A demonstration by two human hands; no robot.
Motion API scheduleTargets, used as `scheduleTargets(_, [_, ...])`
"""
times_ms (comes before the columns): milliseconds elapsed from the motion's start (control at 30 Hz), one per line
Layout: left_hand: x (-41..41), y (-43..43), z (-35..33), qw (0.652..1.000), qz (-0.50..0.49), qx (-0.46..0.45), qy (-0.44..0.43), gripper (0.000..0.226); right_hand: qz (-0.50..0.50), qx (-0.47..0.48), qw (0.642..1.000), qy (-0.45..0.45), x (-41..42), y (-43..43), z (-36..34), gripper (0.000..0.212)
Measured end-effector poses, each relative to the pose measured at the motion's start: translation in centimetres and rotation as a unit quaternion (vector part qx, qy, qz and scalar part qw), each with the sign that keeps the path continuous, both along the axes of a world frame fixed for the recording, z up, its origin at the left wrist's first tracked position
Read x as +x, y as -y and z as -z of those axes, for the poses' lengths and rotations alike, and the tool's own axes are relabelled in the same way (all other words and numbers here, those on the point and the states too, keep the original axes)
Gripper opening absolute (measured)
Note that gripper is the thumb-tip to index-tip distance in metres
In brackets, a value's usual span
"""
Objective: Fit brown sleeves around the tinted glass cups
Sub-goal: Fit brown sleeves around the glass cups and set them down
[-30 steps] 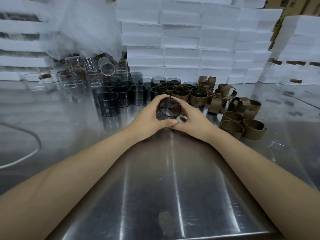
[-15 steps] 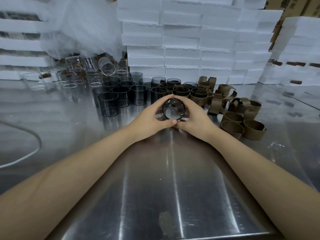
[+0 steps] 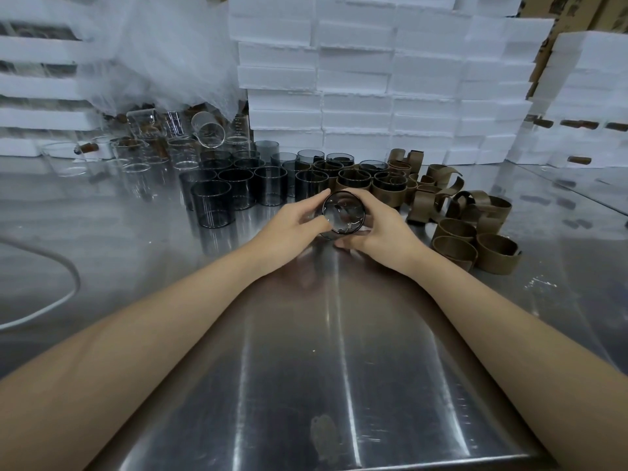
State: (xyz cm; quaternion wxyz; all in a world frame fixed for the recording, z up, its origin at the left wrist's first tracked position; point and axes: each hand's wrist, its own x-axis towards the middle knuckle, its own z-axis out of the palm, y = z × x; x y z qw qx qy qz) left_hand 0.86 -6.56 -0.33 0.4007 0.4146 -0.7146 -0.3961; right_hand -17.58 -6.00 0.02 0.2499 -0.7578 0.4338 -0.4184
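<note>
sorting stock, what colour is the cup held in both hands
Smoky dark grey, see-through; the cup shows best in the head view.

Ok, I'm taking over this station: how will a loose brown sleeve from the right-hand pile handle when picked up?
Probably bendy, not stiff: some brown sleeves lie open as curled strips. Likely light: they lean piled on each other without flattening. A closed hoop may slide on the shiny steel table if nudged.
</note>
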Motion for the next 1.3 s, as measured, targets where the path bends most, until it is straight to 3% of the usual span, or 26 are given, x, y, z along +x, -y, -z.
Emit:
scheduleTargets(333, [-0.1,-0.2,-0.1,0.993,-0.009,0.018,-0.112,0.025,-0.002,-0.018,0.999,-0.026,0.0,-0.2,-0.2,0.074])
scheduleTargets(633, [-0.2,-0.7,-0.8,0.989,-0.020,0.040,-0.143,0.005,-0.027,-0.106,0.990,-0.094,0.4,-1.0,-0.7,0.066])
scheduleTargets(800, [-0.2,-0.6,-0.5,0.991,-0.050,0.025,-0.119,0.015,-0.025,-0.137,0.982,-0.127,0.6,-0.9,-0.7,0.059])
scheduleTargets(1133, [0.0,-0.4,0.1,0.997,-0.065,-0.035,-0.020,0.047,0.010,-0.146,0.971,-0.188,0.9,-0.4,-0.2,0.079])
scheduleTargets(1300, [-0.1,-0.8,0.0,0.997,-0.062,-0.047,0.017,0.060,0.021,-0.143,0.972,-0.188,1.1,-0.4,-0.3,0.070])
